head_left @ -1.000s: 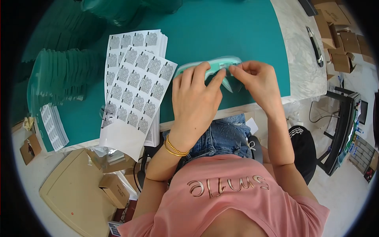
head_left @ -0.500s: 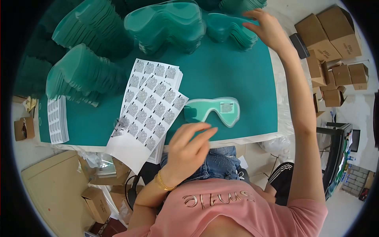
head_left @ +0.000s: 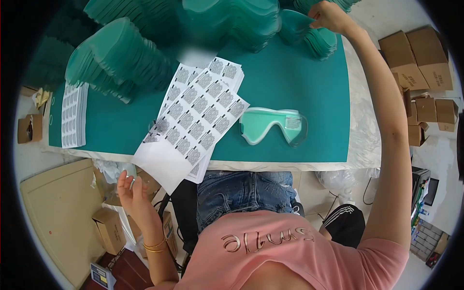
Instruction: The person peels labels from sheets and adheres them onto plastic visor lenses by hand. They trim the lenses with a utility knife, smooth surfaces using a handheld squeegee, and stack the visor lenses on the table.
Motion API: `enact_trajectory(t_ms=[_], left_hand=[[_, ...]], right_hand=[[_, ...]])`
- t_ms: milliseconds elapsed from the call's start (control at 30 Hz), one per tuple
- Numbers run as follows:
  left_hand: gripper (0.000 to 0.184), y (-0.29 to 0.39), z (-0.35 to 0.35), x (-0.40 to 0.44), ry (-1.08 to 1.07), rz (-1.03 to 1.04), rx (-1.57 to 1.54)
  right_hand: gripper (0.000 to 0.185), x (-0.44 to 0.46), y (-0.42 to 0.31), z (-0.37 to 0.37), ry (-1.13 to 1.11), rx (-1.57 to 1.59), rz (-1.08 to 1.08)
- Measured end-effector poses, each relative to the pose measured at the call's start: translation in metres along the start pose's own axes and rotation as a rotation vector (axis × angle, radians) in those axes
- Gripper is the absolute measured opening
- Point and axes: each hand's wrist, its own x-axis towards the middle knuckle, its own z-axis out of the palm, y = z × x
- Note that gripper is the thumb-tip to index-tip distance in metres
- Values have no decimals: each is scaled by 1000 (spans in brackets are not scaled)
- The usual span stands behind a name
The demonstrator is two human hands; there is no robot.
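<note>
At the far right of the table, my right hand (head_left: 331,18) has its fingertips closed at the middle of the top piece on a small stack of green translucent goggle-shaped pieces (head_left: 323,44). My left hand (head_left: 133,193) is off the front edge, fingers apart and slightly curled, beside the lower corner of a sheet of printed labels (head_left: 193,118). That sheet lies askew on other label sheets and overhangs the edge. A single goggle-shaped piece (head_left: 263,124) rests flat to its right, with a printed label (head_left: 293,122) on its right lobe.
Tall stacks of green pieces (head_left: 116,53) line the back and left. Another pile of label sheets (head_left: 74,116) sits at the left edge. Cardboard boxes (head_left: 413,58) stand on the right floor, and a cream panel (head_left: 58,208) is at lower left.
My left hand has drawn away from the single piece to the left, past the label sheets. My right hand has closed on the small stack. The view has shifted slightly.
</note>
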Motion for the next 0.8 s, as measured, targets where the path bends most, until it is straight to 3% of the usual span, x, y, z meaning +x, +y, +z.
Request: enact_trajectory(t_ms=[67,100,200,533,600,633,700,800], left_hand=[[38,-2,-2,5,-41,-207,-130],[41,0,3,6,-38,-239,-119],[39,-11,3,14,-152,-243,-168],[18,-27,4,25,-193,-211,-151],[15,-28,5,25,-213,-215,-148],[15,-30,4,25,-216,-215,-145],[12,-34,2,26,-224,-196,-140],[11,-32,2,26,-230,-183,-143]], right_hand=[[29,10,35,16,291,562,-853],[30,-5,-10,-9,49,115,7],[30,-6,-12,-10,36,125,13],[28,-2,5,-3,64,90,33],[27,0,14,5,309,668,-867],[27,0,20,7,311,670,-864],[25,-8,-4,-11,159,143,-20],[24,-13,-15,-19,140,56,-79]])
